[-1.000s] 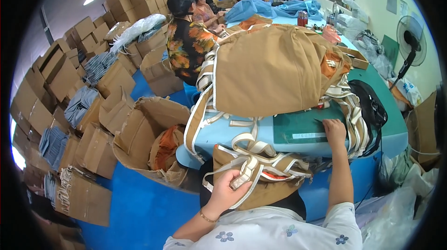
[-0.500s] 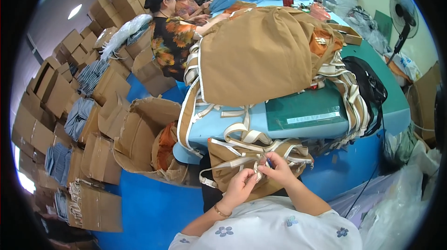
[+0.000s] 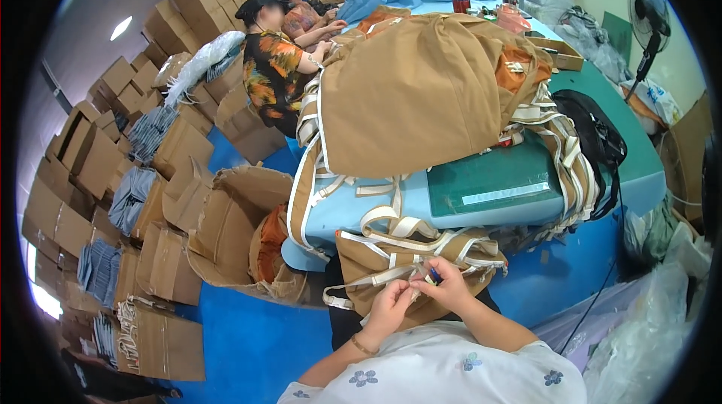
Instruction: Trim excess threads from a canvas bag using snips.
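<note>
Head view: a tan bag (image 3: pixel 368 253) is lying across the person's lap, just below the near edge of the table (image 3: pixel 350 212). The left hand (image 3: pixel 389 305) and right hand (image 3: pixel 447 285) are meeting over it, fingers drawn narrow; the left seems to be pinching a pale strap end (image 3: pixel 414 294), while the right is gripping a small blue tool (image 3: pixel 434 276), too small to identify. If that tool is sharp, a slip could be nicking fabric or fingertips, since everything is sitting so close; loose strap loops (image 3: pixel 406 225) could also be snagging. The bag is looking soft and creased, its seams showing white edging. Beyond, a large tan heap (image 3: pixel 414 95) is covering the tabletop, and a cardboard box (image 3: pixel 233 205) is standing leftward.
</note>
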A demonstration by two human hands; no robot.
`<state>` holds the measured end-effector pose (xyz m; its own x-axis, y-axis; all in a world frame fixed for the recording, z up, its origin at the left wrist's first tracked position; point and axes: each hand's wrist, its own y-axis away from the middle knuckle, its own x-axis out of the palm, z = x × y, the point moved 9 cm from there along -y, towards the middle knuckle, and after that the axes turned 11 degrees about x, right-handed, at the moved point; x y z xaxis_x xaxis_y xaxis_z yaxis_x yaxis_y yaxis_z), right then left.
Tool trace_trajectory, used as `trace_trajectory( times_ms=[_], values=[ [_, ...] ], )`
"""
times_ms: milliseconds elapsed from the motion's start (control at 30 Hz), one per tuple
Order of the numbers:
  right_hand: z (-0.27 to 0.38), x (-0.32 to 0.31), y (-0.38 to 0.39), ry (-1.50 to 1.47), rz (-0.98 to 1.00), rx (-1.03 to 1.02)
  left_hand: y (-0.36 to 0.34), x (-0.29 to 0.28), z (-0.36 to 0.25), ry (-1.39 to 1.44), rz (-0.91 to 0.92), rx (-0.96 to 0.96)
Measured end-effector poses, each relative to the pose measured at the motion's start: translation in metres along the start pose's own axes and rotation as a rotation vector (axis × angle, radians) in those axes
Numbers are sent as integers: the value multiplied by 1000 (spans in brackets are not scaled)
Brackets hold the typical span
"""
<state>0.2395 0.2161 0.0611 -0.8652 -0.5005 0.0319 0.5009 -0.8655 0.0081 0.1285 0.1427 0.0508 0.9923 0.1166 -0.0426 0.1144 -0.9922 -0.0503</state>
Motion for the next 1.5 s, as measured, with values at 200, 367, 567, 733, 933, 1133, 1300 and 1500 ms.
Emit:
trace_trajectory(
  times_ms=[200, 367, 567, 733, 933, 1133, 1300, 1500],
  values=[
    [-22, 0, -3, -54, -8, -49, 2, 2, 6, 121, -18, -27],
    [-10, -3, -6, 2, -46, -91, 0, 2, 18, 174, -23, -94],
    [-14, -5, -13, -10, 44, -71, -4, 8, 19, 260, 7, -122],
    [-10, 6, -13, -150, 175, 41, 1, 6, 12, 325, 23, -168],
    [-2, 10, -15, 293, 54, -84, 2, -4, 22, 246, -46, -66],
    [33, 5, -32, 491, -24, -83, -6, -31, 14, 47, -122, -54],
    [58, -15, -27, 427, -106, -233, -26, -52, -37, 265, -264, -1],
    [64, 0, -6, 556, 41, -235, -19, -52, -36, 246, -271, 24]
  ],
)
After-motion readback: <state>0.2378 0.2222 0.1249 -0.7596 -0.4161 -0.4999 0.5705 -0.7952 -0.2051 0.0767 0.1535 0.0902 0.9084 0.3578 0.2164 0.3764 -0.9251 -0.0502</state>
